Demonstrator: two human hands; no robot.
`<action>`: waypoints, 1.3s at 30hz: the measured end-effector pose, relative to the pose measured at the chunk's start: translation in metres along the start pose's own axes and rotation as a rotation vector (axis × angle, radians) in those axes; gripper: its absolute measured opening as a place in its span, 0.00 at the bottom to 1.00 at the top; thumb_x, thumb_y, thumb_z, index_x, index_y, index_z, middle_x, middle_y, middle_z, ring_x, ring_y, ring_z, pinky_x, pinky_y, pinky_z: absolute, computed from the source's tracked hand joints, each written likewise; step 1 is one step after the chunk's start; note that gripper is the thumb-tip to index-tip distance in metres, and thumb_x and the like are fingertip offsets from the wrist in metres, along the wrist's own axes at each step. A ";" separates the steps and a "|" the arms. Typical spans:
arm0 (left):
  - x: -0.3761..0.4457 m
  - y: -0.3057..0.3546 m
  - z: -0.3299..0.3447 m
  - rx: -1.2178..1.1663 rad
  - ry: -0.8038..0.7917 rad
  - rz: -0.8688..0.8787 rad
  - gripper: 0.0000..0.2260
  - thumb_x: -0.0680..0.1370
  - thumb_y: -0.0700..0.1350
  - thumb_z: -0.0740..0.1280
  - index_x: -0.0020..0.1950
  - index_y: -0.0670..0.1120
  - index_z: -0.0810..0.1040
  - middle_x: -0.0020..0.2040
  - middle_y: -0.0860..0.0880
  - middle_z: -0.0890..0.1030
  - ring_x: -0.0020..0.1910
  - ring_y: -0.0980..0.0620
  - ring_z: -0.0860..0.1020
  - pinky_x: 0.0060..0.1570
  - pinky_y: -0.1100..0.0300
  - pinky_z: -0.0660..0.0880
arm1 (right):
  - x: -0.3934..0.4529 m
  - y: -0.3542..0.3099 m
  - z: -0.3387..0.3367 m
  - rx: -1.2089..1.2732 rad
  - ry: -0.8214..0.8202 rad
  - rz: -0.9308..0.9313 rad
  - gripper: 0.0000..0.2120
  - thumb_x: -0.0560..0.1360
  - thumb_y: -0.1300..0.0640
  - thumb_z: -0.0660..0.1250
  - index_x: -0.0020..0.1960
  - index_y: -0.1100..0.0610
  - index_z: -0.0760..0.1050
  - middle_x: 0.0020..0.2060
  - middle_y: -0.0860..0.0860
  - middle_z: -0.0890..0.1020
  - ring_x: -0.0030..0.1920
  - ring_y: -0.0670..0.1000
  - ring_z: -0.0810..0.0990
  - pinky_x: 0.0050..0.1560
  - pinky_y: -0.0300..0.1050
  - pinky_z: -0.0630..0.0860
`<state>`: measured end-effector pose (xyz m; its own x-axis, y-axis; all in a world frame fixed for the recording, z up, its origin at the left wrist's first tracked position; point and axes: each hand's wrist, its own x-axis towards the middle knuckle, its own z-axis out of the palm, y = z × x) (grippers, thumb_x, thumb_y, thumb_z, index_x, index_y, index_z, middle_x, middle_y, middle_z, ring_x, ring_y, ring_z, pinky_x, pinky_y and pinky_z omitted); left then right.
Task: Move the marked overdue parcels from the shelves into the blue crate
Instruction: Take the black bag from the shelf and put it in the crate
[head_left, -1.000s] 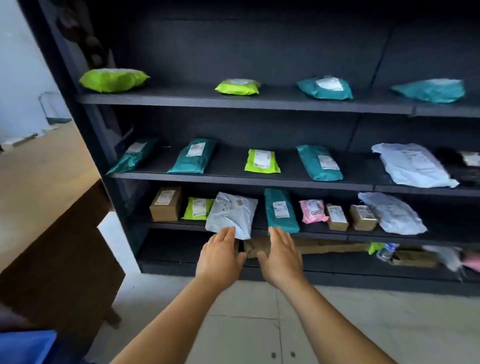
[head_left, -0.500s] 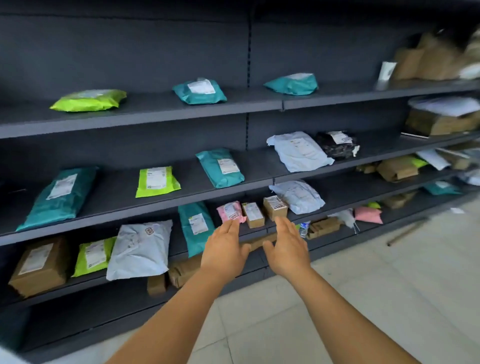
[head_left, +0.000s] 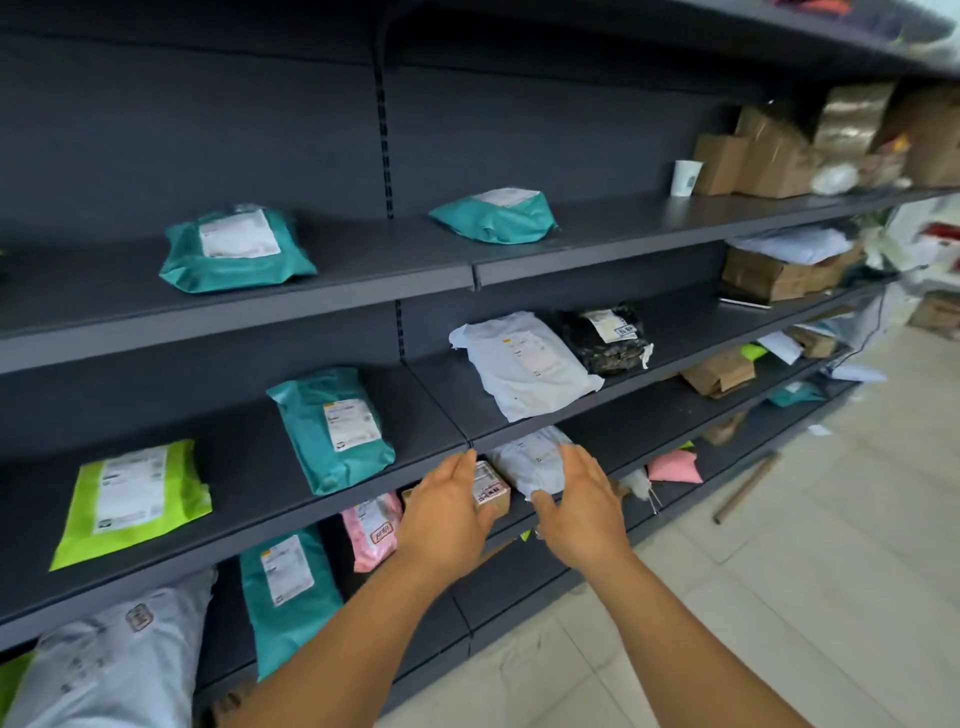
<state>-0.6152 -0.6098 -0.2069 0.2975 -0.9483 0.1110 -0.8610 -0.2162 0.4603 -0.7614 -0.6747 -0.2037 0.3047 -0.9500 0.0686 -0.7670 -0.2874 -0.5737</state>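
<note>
Dark grey steel shelving (head_left: 363, 270), several tiers, stocked with parcels; every parcel carries a white shipping label, print too small or blurred to read. Top visible tier: two teal mailers, one left (head_left: 234, 249) and one centre (head_left: 493, 215), a white paper cup (head_left: 687, 177) and brown cartons (head_left: 769, 156) far right. Middle tier: lime-green mailer (head_left: 132, 501), teal mailer (head_left: 335, 428), white-grey mailer (head_left: 524, 364) with a small yellow mark near its top edge, black mailer (head_left: 605, 338) beside it. Lower tier: pale grey mailer (head_left: 109, 660) with a small stamped square mark, teal mailer (head_left: 285, 587), pink mailer (head_left: 371, 530) bearing a boxed mark that cannot be read, small brown box (head_left: 491, 488) with a white label on top, crumpled white-grey mailer (head_left: 530, 460) just right of it, and a second pink mailer (head_left: 674, 466) further right. No overdue marking can be made out on any parcel. Left hand (head_left: 449, 514) and right hand (head_left: 582, 512): both held in front of the lower tier, fingers straight and loosely spread, gripping nothing; the brown box shows between them. Whether either hand touches a parcel cannot be told. Pale tiled floor (head_left: 779, 571), near right.
</note>
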 end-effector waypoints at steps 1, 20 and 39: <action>0.013 0.002 0.003 -0.014 -0.006 0.007 0.31 0.80 0.53 0.61 0.78 0.47 0.52 0.77 0.49 0.57 0.75 0.50 0.56 0.73 0.58 0.53 | 0.011 0.005 -0.001 0.009 -0.002 0.014 0.31 0.78 0.51 0.62 0.76 0.56 0.55 0.76 0.52 0.57 0.76 0.52 0.55 0.72 0.53 0.59; 0.268 0.037 0.120 -0.116 -0.090 -0.369 0.32 0.79 0.53 0.62 0.78 0.51 0.48 0.78 0.49 0.52 0.76 0.48 0.55 0.72 0.54 0.60 | 0.316 0.121 0.016 0.125 -0.261 0.060 0.35 0.78 0.48 0.62 0.78 0.48 0.47 0.78 0.55 0.49 0.77 0.56 0.51 0.74 0.52 0.58; 0.316 0.018 0.162 -0.062 -0.111 -0.638 0.31 0.77 0.52 0.66 0.77 0.54 0.56 0.78 0.51 0.48 0.73 0.46 0.62 0.67 0.50 0.69 | 0.369 0.145 0.060 0.042 -0.481 -0.156 0.35 0.77 0.49 0.63 0.77 0.46 0.49 0.76 0.55 0.54 0.76 0.53 0.54 0.70 0.47 0.63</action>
<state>-0.6032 -0.9506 -0.3063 0.6956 -0.6568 -0.2909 -0.5028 -0.7344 0.4559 -0.7265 -1.0594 -0.3112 0.6470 -0.7293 -0.2226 -0.6715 -0.4066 -0.6195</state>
